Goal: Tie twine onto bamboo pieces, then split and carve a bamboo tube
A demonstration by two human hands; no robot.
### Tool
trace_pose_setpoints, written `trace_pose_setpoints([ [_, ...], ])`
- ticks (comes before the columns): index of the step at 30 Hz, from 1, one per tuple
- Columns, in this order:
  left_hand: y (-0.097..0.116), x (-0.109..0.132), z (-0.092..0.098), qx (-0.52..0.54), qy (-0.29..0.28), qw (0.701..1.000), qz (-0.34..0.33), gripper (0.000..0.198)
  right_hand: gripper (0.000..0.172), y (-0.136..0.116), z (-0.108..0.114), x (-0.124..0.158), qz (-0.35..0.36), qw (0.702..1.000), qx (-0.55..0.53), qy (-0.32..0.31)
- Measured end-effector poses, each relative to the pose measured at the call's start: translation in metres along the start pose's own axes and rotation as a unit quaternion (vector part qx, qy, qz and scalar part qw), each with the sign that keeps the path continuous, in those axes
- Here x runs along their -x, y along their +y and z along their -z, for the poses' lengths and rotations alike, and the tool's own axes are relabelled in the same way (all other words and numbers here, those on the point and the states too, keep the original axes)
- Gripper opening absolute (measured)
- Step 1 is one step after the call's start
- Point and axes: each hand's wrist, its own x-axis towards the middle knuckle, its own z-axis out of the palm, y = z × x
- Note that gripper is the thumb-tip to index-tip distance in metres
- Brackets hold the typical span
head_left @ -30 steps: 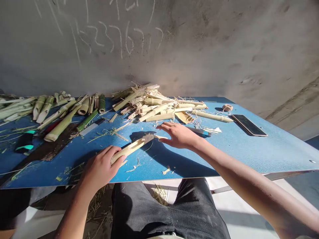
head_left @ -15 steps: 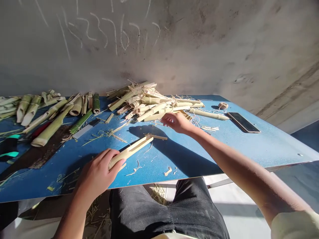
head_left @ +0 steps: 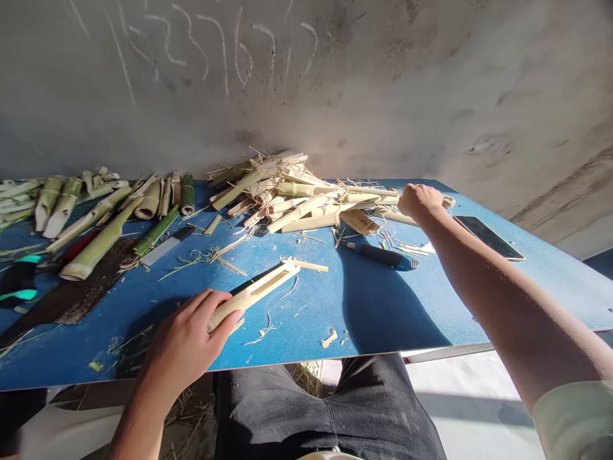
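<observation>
My left hand (head_left: 196, 329) is closed round the near end of a pale bamboo piece (head_left: 258, 287) with a long open slot, which lies slanted over the table. A thin bamboo strip (head_left: 311, 266) touches its far tip. My right hand (head_left: 421, 200) is curled closed at the right end of the bamboo pile, over a bamboo length (head_left: 397, 216) and beside a small roll of twine (head_left: 449, 202), partly hidden. Whatever its fingers hold, if anything, is hidden. A dark tool handle with a blue end (head_left: 387, 257) lies left of my right forearm.
A heap of split bamboo (head_left: 292, 198) sits against the wall. At left are cut bamboo tubes (head_left: 146, 201), a flat pale blade (head_left: 165, 248), a large dark blade (head_left: 81, 294) and a black-and-teal object (head_left: 20, 281). A phone (head_left: 488, 237) lies at right. Shavings (head_left: 330, 337) dot the table.
My right hand has moved right, from the front of the heap to its right end, and its fingers have closed. The tool handle shows now. My left hand keeps its hold on the bamboo piece.
</observation>
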Motion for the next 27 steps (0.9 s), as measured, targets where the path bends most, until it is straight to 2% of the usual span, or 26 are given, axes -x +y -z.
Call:
trace_pose_setpoints([
  [2, 0.001, 0.0, 0.0, 0.001, 0.001, 1.0, 0.002, 0.021, 0.06, -0.012, 0.0, 0.005, 0.031, 1.0, -0.004, 0.001],
  [6, 0.002, -0.001, 0.002, 0.001, 0.0, 1.0, 0.008, 0.021, 0.047, -0.05, -0.007, 0.031, 0.182, 0.981, -0.045, -0.054],
  [9, 0.004, -0.001, 0.002, -0.002, -0.002, 1.0, 0.009, 0.022, 0.039, -0.07, -0.015, 0.053, 0.219, 0.974, -0.043, -0.036],
  [12, 0.005, -0.002, 0.003, -0.006, 0.0, 1.0, 0.011, 0.023, 0.036, -0.075, -0.016, 0.067, 0.208, 0.978, -0.029, 0.006],
  [15, 0.006, -0.002, 0.004, -0.009, 0.0, 1.0, 0.01, 0.025, 0.039, -0.067, -0.005, 0.067, 0.16, 0.985, -0.015, 0.064],
  [20, 0.007, -0.002, 0.005, -0.009, -0.002, 1.0, 0.013, 0.023, 0.045, -0.04, 0.036, 0.057, 0.05, 0.989, -0.001, 0.137],
  [23, 0.007, -0.002, 0.005, -0.005, -0.003, 1.0, 0.014, 0.021, 0.052, -0.038, 0.061, 0.062, -0.003, 0.987, -0.011, 0.161],
  [25, 0.008, -0.002, 0.005, -0.005, -0.002, 1.0, 0.012, 0.021, 0.061, -0.049, 0.072, 0.076, 0.015, 0.986, -0.031, 0.163],
  [27, 0.008, -0.002, 0.005, -0.003, 0.0, 1.0, 0.013, 0.021, 0.063, -0.069, 0.079, 0.099, 0.078, 0.982, -0.056, 0.161],
])
